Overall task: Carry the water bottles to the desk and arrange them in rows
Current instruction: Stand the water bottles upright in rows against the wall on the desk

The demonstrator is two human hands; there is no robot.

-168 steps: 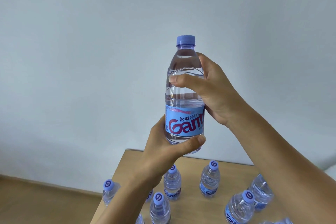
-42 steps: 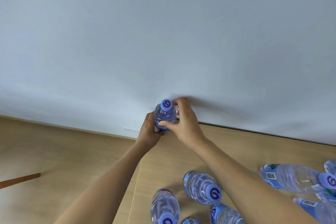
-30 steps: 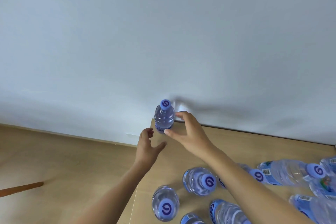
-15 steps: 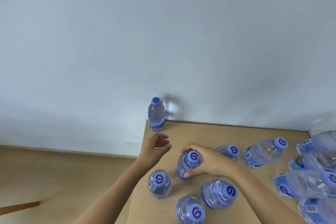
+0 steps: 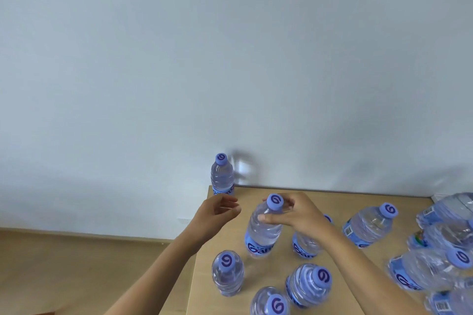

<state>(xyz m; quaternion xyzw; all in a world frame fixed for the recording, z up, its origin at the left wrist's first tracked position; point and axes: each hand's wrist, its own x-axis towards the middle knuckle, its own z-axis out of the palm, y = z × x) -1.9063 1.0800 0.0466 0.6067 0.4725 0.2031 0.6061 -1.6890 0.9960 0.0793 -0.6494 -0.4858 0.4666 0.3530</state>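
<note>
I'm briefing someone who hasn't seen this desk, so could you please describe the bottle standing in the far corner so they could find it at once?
Start at the wooden desk against the pale wall and go to its far left corner. The corner bottle stands upright there, alone beside the wall. The other bottles crowd nearer the person, and unlike the gripped bottle in the right hand, no hand touches it.
</note>
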